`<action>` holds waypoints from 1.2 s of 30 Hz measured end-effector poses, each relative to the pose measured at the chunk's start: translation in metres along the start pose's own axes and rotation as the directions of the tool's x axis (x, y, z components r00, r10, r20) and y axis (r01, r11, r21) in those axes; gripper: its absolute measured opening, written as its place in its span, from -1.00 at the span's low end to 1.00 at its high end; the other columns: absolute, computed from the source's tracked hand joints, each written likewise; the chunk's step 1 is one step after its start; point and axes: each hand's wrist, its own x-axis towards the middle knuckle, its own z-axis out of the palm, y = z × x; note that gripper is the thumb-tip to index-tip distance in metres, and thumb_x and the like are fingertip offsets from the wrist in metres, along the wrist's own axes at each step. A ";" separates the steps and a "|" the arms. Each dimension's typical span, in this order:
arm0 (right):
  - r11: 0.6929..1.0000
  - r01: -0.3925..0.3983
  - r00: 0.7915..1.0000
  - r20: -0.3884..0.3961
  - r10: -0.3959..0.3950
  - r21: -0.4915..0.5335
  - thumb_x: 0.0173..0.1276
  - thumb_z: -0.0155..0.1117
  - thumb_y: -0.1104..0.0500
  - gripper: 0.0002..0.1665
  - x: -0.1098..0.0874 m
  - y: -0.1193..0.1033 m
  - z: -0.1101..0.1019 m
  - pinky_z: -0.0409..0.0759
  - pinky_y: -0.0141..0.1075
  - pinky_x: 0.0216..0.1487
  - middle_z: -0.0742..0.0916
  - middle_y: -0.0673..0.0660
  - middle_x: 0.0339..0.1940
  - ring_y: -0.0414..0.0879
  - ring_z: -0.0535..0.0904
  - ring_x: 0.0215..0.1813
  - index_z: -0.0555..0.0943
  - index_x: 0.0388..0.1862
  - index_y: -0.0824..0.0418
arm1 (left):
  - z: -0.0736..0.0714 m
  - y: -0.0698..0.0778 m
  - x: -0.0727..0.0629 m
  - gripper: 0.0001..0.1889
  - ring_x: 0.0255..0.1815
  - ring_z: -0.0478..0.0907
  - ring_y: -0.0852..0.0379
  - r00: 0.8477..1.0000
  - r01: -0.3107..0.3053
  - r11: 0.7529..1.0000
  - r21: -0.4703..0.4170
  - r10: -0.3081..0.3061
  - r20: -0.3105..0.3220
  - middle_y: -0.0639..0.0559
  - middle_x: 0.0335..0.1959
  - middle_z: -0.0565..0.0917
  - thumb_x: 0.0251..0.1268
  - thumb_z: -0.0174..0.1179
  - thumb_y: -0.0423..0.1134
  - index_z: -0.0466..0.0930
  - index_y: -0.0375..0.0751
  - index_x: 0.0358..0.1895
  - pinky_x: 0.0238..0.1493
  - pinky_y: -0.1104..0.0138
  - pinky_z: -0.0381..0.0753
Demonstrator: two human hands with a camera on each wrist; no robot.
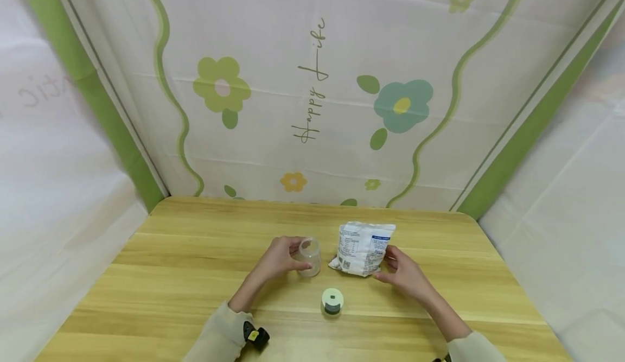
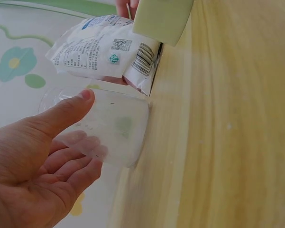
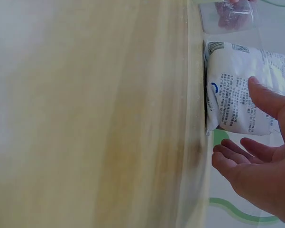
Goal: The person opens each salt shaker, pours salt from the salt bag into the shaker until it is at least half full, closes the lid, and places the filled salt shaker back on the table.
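A clear jar (image 1: pixel 310 264) stands upright and uncapped on the wooden table. My left hand (image 1: pixel 280 258) is curled round it, thumb at the front and fingers behind; in the left wrist view the fingers partly show through the jar (image 2: pixel 121 126). To the jar's right stands a white printed packet (image 1: pixel 358 248), slightly crumpled at its top. Beside the packet's right side is my right hand (image 1: pixel 405 275), thumb and fingers spread apart. In the right wrist view a gap separates these fingers (image 3: pixel 227 159) from the packet (image 3: pixel 242 95); thumb contact is unclear.
A pale green round lid (image 1: pixel 332 300) with a grey part lies nearer to me, between the hands. Behind the wooden table (image 1: pixel 195 286) hangs a white flowered curtain (image 1: pixel 273 150), with further curtains at both sides.
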 end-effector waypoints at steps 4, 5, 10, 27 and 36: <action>0.998 0.020 1.000 0.017 -0.021 0.063 0.21 0.51 0.20 -0.03 0.008 0.002 0.002 0.47 0.06 0.37 0.46 0.50 0.38 0.39 0.41 0.40 0.21 0.47 0.46 | 0.001 0.000 0.002 -0.34 0.22 0.61 -0.16 1.000 0.005 1.000 -0.003 -0.005 0.004 -0.26 0.18 0.66 0.06 0.52 -0.21 0.55 -0.36 0.26 0.20 0.10 0.63; 0.996 0.026 0.999 0.026 -0.028 0.080 0.21 0.51 0.21 -0.03 0.010 0.003 0.003 0.50 0.04 0.35 0.49 0.49 0.36 0.38 0.44 0.38 0.21 0.47 0.46 | 0.001 0.000 0.002 -0.34 0.22 0.61 -0.17 1.000 0.007 1.000 -0.007 -0.006 0.005 -0.26 0.18 0.65 0.06 0.52 -0.21 0.55 -0.36 0.26 0.20 0.11 0.63; 0.990 0.005 0.998 0.067 -0.014 0.138 0.17 0.53 0.22 -0.07 0.018 0.006 0.005 0.65 -0.19 0.17 0.60 0.42 0.22 0.20 0.61 0.19 0.26 0.41 0.47 | 0.002 0.000 0.004 -0.34 0.22 0.61 -0.16 1.000 0.010 1.000 -0.006 -0.010 0.003 -0.25 0.17 0.66 0.05 0.52 -0.21 0.56 -0.34 0.25 0.20 0.12 0.63; 0.990 0.070 0.981 0.170 -0.091 0.124 0.09 0.60 0.21 -0.12 0.040 0.021 0.003 0.58 -0.45 0.07 0.66 0.36 0.20 -0.03 0.63 0.13 0.39 0.35 0.40 | 0.004 -0.001 0.007 -0.34 0.21 0.62 -0.16 1.000 -0.016 1.000 -0.004 0.016 -0.001 -0.26 0.18 0.65 0.05 0.52 -0.21 0.55 -0.34 0.26 0.20 0.16 0.63; 0.996 0.071 0.991 0.107 -0.075 0.045 -0.02 0.66 0.20 -0.09 0.043 0.019 0.009 0.51 -0.31 0.21 0.71 0.26 0.16 -0.06 0.64 0.12 0.44 0.31 0.31 | 0.007 -0.002 0.011 -0.32 0.22 0.61 -0.18 1.000 0.006 1.000 -0.012 -0.006 -0.003 -0.27 0.19 0.65 0.05 0.53 -0.19 0.54 -0.34 0.27 0.22 0.09 0.62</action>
